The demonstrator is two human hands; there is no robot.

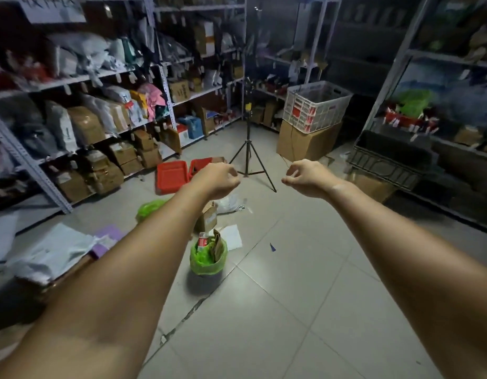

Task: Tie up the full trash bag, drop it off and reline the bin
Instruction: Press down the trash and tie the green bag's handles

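A small dark bin stands on the tiled floor, lined with a green trash bag. A red can and brown cardboard scraps stick out of its top. Both my arms are stretched forward, well above and beyond the bin. My left hand and my right hand hang with loosely curled fingers and hold nothing. Another green bag lies on the floor to the left, partly hidden by my left forearm.
A black tripod stands ahead. Red trays and a small cardboard box lie on the floor. Shelves of parcels run along the left and right. A white crate sits on a large carton. White paper lies behind the bin.
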